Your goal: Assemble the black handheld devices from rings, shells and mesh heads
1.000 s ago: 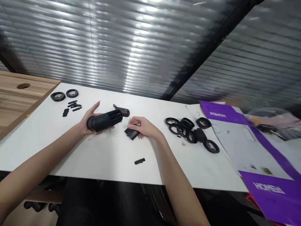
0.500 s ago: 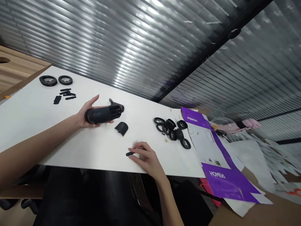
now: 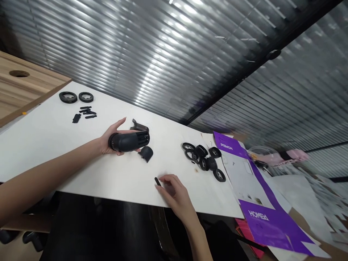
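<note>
My left hand is wrapped round a black cylindrical device body, with slots at its right end and the thumb held out. Between the thumb and fingertips of my right hand is a small black strip, pinched just above the white table. A dark curved cover lies right beside the device's slotted end. Partly hidden behind the device is another dark shell piece with a narrow arm.
Several black rings and round parts are grouped on the white table. Two more rings and several small black strips lie at far left. A purple-and-white box sheet covers the right end. Corrugated metal wall rises behind.
The whole scene has shifted right and slightly down as the view turned. The strip in my right hand has swung from nearly level to steeply tilted. My left hand keeps its hold.
</note>
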`<state>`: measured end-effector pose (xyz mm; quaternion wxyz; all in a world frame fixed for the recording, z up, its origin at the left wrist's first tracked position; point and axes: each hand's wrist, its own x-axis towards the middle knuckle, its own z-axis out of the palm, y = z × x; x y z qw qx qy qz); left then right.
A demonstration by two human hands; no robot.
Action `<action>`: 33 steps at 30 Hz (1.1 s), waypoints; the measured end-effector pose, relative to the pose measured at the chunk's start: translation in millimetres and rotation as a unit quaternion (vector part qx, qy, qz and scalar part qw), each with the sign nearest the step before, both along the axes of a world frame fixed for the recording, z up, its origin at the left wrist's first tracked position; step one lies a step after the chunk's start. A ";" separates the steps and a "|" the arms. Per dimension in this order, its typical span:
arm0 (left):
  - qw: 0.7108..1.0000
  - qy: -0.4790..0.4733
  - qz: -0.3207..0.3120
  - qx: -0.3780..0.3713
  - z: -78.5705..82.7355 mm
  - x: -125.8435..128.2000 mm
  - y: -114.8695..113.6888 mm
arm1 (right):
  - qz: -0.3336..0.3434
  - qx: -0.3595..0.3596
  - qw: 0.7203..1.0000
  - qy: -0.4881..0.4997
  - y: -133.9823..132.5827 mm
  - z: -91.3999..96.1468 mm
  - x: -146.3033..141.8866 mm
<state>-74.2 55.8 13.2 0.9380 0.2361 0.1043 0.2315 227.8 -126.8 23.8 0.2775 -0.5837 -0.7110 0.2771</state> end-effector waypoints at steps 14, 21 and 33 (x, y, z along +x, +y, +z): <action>0.998 0.048 0.032 0.029 11.5 -0.7 -3.3 | 0.007 -0.089 0.995 -0.054 4.2 26.2 -18.5; 0.999 0.042 0.020 0.021 5.1 3.5 -3.3 | -0.034 -0.063 0.989 0.130 31.4 19.6 -6.7; 0.995 0.094 -0.018 -0.002 3.8 -4.4 0.6 | -0.026 -0.062 0.877 0.475 168.3 -7.7 -66.4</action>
